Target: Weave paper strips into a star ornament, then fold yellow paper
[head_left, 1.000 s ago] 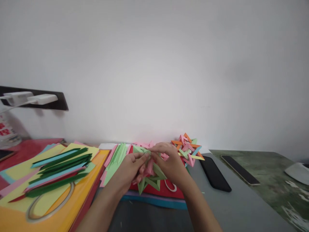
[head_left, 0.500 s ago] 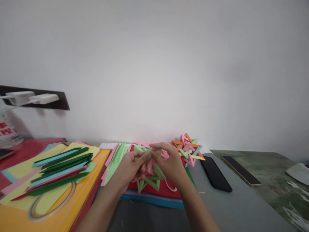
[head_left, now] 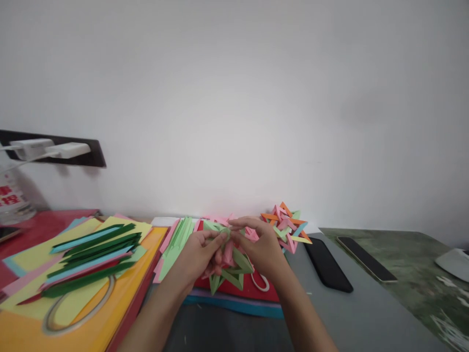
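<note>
My left hand point(head_left: 196, 255) and my right hand point(head_left: 258, 247) meet over a green and pink folded-paper star frame point(head_left: 230, 274), both pinching its top with closed fingers. The piece hangs above a red sheet point(head_left: 238, 289) lying on a blue one. Just behind my right hand sits a finished multicoloured paper star point(head_left: 287, 227). A bundle of light green and pink folded strips point(head_left: 176, 239) lies left of my left hand.
Dark green, blue and pink strips point(head_left: 91, 256) rest on yellow and orange sheets point(head_left: 84, 318) with a tape ring point(head_left: 78, 305) at the left. Two phones point(head_left: 326, 264) point(head_left: 366, 256) lie on the right. A wall socket strip with chargers point(head_left: 47, 149) is upper left.
Almost nothing differs; my fingers shifted slightly on the paper piece and the view moved a touch.
</note>
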Action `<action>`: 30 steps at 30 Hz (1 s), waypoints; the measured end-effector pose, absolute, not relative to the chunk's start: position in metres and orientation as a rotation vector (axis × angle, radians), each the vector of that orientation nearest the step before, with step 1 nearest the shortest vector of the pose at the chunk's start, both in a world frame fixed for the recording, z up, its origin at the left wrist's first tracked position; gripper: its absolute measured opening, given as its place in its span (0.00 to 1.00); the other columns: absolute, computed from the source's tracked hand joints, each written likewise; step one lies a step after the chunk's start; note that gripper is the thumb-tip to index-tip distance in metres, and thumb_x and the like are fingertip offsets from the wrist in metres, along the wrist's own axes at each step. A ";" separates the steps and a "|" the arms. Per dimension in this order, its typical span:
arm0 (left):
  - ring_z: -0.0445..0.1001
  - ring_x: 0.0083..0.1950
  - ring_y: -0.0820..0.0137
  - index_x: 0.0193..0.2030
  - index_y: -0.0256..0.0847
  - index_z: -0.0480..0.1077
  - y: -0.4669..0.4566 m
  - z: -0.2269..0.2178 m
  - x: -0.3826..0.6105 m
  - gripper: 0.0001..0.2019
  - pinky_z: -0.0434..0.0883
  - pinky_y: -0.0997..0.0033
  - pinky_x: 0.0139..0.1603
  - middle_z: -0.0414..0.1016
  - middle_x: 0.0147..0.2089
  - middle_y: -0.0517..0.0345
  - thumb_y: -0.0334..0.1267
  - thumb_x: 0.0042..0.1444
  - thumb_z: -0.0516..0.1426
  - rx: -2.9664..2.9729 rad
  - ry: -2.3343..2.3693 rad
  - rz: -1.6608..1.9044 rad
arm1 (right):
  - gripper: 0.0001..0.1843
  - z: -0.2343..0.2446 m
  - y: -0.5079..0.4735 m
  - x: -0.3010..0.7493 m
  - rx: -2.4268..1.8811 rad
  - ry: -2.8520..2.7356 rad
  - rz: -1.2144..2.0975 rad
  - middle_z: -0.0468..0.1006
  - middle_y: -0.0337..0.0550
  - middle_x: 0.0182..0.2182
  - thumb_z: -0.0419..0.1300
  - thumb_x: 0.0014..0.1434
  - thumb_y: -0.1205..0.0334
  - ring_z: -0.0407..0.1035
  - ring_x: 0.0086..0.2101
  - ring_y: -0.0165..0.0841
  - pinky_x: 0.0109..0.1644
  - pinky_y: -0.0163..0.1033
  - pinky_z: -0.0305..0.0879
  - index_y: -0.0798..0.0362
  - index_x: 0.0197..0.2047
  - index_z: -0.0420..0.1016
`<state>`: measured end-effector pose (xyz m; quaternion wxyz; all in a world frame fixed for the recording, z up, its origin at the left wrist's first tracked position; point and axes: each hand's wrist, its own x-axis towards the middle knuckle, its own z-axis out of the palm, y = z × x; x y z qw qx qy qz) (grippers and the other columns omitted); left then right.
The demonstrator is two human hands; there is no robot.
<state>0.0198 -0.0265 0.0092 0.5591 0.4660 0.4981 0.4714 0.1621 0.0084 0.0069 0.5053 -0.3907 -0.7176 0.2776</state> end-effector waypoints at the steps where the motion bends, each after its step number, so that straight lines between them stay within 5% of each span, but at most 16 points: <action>1: 0.58 0.09 0.81 0.25 0.38 0.64 -0.027 0.009 0.020 0.16 0.49 0.83 0.09 0.61 0.11 0.71 0.51 0.46 0.57 1.107 1.181 1.112 | 0.10 0.007 0.009 0.162 -0.939 -1.728 0.676 0.78 0.42 0.34 0.61 0.47 0.68 0.70 0.39 0.36 0.48 0.45 0.63 0.48 0.35 0.77; 30: 0.60 0.09 0.80 0.21 0.38 0.62 -0.023 0.001 0.018 0.19 0.53 0.83 0.08 0.60 0.09 0.71 0.53 0.46 0.58 1.135 1.107 1.135 | 0.08 0.011 0.009 0.160 -0.856 -1.662 0.766 0.78 0.41 0.32 0.61 0.46 0.70 0.71 0.37 0.33 0.43 0.40 0.66 0.50 0.31 0.78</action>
